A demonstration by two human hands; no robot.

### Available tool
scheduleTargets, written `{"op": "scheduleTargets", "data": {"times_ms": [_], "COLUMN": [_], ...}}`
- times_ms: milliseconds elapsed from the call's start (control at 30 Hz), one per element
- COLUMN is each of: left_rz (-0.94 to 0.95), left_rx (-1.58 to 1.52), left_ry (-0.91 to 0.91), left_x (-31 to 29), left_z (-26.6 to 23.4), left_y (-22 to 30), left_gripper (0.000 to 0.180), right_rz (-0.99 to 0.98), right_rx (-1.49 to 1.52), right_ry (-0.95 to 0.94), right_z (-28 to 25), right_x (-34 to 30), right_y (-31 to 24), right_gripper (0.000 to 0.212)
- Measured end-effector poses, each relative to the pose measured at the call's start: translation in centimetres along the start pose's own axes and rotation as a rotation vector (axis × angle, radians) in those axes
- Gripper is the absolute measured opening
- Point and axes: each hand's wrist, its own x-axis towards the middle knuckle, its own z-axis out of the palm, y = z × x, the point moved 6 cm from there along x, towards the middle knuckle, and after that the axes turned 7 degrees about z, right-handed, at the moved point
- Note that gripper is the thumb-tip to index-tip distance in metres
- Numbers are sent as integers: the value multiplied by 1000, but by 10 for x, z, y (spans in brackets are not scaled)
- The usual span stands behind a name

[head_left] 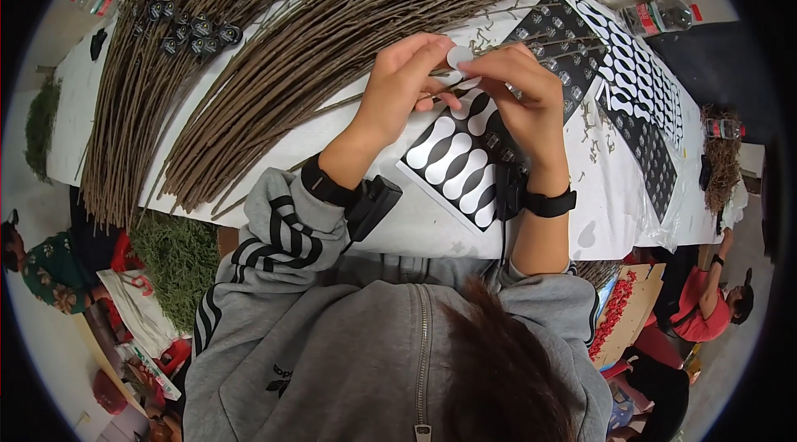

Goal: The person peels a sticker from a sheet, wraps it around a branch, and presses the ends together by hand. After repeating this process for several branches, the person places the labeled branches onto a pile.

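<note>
Above the white-covered table, my left hand [398,81] and my right hand [523,93] meet, fingers closed in a pinch on a small white sticker [459,55] with a rounded end. A thin brown twig [332,106] runs between my hands beside the sticker, and its far part comes out past my right hand. Exactly how the sticker sits against the twig is hidden by my fingers. Just below my hands lies a black sheet of white dumbbell-shaped stickers [452,161], partly covered by my right hand and wrist.
Big twig bundles [274,77] spread over the table's left and back; one carries several black tags [199,35]. More sticker sheets [635,68], twig scraps [594,139] and a plastic bottle [660,16] lie right. Greenery [174,263] is lower left. People [706,293] are at both sides.
</note>
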Motion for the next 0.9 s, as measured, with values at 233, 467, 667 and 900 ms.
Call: {"op": "scheduleTargets", "data": {"times_ms": [233,467,667,900], "left_rz": [90,62,59,66], "left_rx": [204,179,107,109], "left_ry": [61,27,86,83], "left_x": [4,3,2,1], "left_z": [-7,-11,-11,-10], "left_y": [-7,-10,-10,-8], "left_gripper": [25,29,27,25], "right_rz": [120,190,223,278], "right_rx": [65,84,124,151], "right_ry": [23,97,129,153], "right_z": [3,5,11,13], "right_x": [-2,-3,-5,-6], "right_y": [20,23,33,36], "right_gripper": [14,8,6,8]}}
